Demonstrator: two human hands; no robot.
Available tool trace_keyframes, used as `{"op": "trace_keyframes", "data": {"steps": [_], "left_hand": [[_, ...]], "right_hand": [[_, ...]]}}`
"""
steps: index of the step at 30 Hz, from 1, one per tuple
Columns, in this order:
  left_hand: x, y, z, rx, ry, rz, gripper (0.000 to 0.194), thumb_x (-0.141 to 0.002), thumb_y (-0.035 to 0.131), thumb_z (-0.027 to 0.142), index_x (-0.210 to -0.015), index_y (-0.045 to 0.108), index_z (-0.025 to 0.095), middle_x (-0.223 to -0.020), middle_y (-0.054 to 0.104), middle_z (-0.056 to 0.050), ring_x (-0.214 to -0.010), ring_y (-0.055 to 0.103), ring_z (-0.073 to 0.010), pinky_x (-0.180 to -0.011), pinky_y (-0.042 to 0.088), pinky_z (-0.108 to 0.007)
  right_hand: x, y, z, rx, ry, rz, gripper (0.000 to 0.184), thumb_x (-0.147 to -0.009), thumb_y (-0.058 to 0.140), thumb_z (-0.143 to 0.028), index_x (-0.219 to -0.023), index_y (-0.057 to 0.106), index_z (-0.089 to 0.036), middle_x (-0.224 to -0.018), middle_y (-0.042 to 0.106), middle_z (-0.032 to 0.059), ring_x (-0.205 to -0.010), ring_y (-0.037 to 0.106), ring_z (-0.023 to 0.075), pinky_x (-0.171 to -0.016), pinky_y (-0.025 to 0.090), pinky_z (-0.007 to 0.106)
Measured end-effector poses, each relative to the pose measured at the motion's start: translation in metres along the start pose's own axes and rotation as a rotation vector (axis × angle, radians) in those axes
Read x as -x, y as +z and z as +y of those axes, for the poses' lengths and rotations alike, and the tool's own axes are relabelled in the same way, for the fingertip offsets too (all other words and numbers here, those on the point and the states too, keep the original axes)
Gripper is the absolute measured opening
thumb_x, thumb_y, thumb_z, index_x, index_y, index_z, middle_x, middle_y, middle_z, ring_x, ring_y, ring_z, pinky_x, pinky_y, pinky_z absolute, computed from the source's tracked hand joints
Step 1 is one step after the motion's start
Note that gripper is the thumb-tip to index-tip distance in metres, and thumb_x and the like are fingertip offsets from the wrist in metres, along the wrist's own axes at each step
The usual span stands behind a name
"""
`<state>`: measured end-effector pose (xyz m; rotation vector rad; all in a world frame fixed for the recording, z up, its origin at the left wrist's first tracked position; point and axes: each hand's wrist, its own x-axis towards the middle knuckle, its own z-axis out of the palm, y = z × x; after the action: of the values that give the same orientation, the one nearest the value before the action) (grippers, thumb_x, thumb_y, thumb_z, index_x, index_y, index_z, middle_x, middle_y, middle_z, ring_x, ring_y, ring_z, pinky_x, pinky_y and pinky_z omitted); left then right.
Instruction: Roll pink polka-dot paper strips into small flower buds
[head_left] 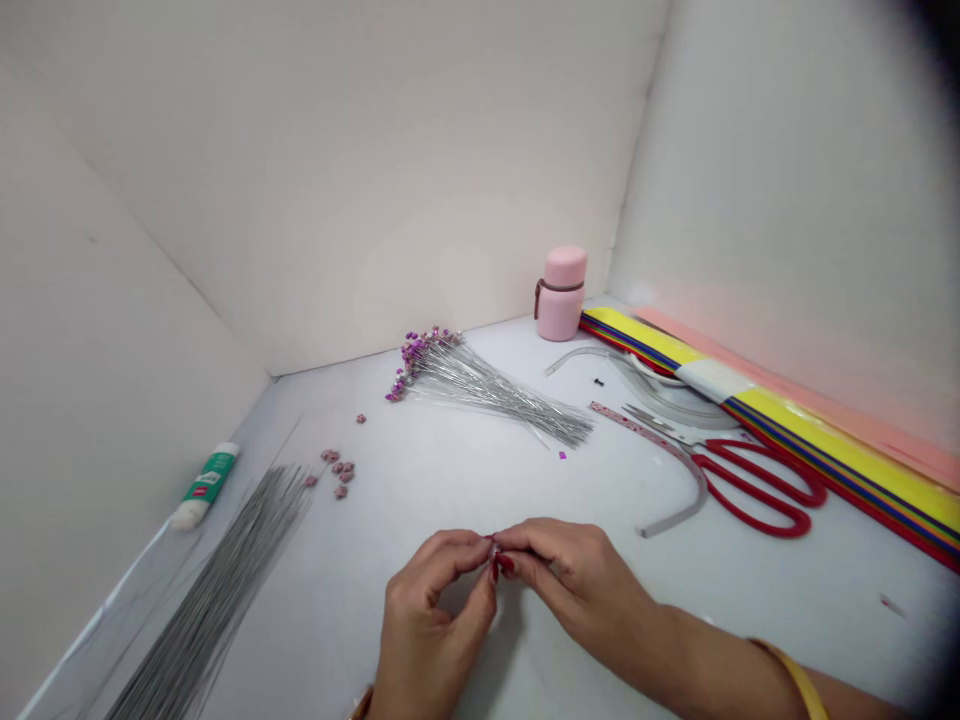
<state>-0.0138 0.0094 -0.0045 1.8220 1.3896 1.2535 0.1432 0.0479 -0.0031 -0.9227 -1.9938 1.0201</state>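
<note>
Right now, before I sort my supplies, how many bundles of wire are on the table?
2. A purple-tipped silver wire bundle lies toward the back, and a plain grey wire bundle lies at front left. Neither looks hidden, though others could sit out of view.

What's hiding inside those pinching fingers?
A tiny shiny bit shows where the left hand and right hand pinch together. They cover the rest, so what it is cannot be seen.

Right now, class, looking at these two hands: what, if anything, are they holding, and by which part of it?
The left hand and right hand pinch a tiny pale item between their fingertips; it is too small to tell what it is or which part is gripped.
</note>
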Motion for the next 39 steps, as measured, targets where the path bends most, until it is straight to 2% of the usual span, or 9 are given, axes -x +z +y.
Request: {"op": "trace_keyframes", "data": {"steps": [7, 13, 17, 23, 30, 35, 39], "left_hand": [[-0.001, 0.000, 0.000, 0.009, 0.030, -0.008, 0.016, -0.072, 0.056, 0.009, -0.081, 0.066, 0.017, -0.078, 0.066, -0.007, -0.071, 0.062, -0.0163, -0.063, 0.053, -0.026], [-0.001, -0.001, 0.002, 0.090, -0.023, -0.020, 0.017, -0.075, 0.054, 0.011, -0.086, 0.066, 0.016, -0.081, 0.065, -0.008, -0.073, 0.063, -0.0167, -0.064, 0.053, -0.026], [-0.002, -0.002, 0.003, 0.045, -0.002, -0.031, 0.018, -0.075, 0.054, 0.010, -0.085, 0.066, 0.017, -0.080, 0.066, -0.008, -0.072, 0.063, -0.0162, -0.063, 0.053, -0.025], [-0.001, 0.000, 0.000, -0.059, 0.083, 0.030, 0.015, -0.070, 0.057, 0.008, -0.080, 0.065, 0.016, -0.075, 0.066, -0.006, -0.068, 0.063, -0.0159, -0.061, 0.053, -0.025], [0.001, 0.002, 0.000, -0.106, 0.095, 0.061, 0.013, -0.070, 0.056, 0.007, -0.077, 0.064, 0.015, -0.075, 0.065, -0.006, -0.068, 0.062, -0.0155, -0.061, 0.052, -0.025], [-0.001, 0.005, 0.004, -0.162, 0.157, 0.138, 0.014, -0.070, 0.055, 0.007, -0.079, 0.062, 0.015, -0.074, 0.065, -0.006, -0.066, 0.062, -0.0153, -0.060, 0.051, -0.024], [-0.002, 0.007, 0.003, -0.189, 0.104, 0.138, 0.012, -0.074, 0.053, 0.009, -0.079, 0.062, 0.015, -0.075, 0.064, -0.006, -0.070, 0.061, -0.0160, -0.065, 0.050, -0.026]], "right_hand": [[0.002, -0.002, -0.001, 0.038, -0.032, -0.029, 0.020, -0.083, 0.045, -0.020, -0.091, 0.063, -0.021, -0.076, 0.067, 0.0020, -0.069, 0.061, 0.0124, -0.064, 0.045, 0.020], [0.001, -0.002, 0.000, -0.001, 0.003, -0.021, 0.018, -0.082, 0.047, -0.019, -0.088, 0.064, -0.020, -0.073, 0.066, 0.0015, -0.066, 0.060, 0.0117, -0.062, 0.045, 0.019], [0.000, -0.003, -0.001, -0.028, 0.015, -0.035, 0.018, -0.082, 0.047, -0.018, -0.087, 0.064, -0.020, -0.073, 0.067, 0.0009, -0.066, 0.061, 0.0115, -0.062, 0.045, 0.019], [0.000, -0.002, -0.002, -0.022, 0.016, -0.046, 0.018, -0.081, 0.047, -0.017, -0.087, 0.064, -0.021, -0.073, 0.066, 0.0005, -0.066, 0.061, 0.0117, -0.063, 0.045, 0.020], [0.003, 0.003, -0.002, 0.017, -0.009, -0.011, 0.020, -0.082, 0.044, -0.014, -0.090, 0.061, -0.019, -0.075, 0.065, 0.0017, -0.069, 0.060, 0.0119, -0.065, 0.045, 0.020], [0.003, 0.007, -0.004, 0.066, -0.022, 0.022, 0.020, -0.083, 0.041, -0.014, -0.089, 0.059, -0.019, -0.076, 0.064, 0.0027, -0.070, 0.059, 0.0131, -0.066, 0.044, 0.022], [0.002, 0.014, -0.004, 0.152, -0.040, 0.075, 0.020, -0.084, 0.038, -0.014, -0.087, 0.057, -0.017, -0.077, 0.063, 0.0045, -0.071, 0.057, 0.0147, -0.066, 0.043, 0.025]]}}
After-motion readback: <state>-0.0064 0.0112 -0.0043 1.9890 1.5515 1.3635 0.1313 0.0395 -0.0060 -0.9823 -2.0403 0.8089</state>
